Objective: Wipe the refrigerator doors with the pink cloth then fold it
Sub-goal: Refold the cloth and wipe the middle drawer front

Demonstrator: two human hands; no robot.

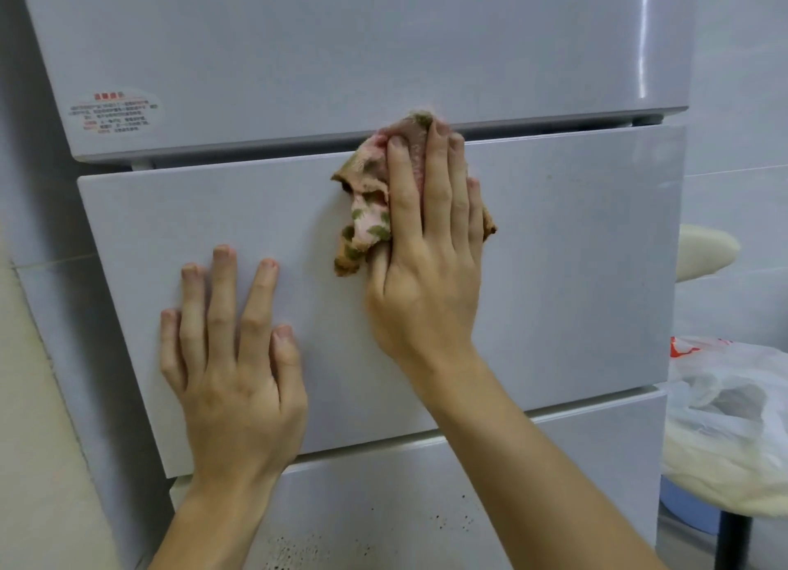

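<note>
A grey refrigerator fills the view, with an upper door (341, 49), a middle drawer door (575, 271) and a lower door (426, 505). My right hand (426, 249) presses the crumpled pink cloth (366, 211) with green spots flat against the top edge of the middle door, fingers spread over it. The cloth's upper end reaches the gap below the upper door. My left hand (230, 356) lies flat on the middle door's lower left part, fingers apart, holding nothing.
A sticker (116, 112) with red text sits on the upper door's lower left. The lower door carries dark specks (362, 548). To the right stand a plastic bag (733, 420) on a stool and a pale round stool seat (703, 249). Tiled wall lies on both sides.
</note>
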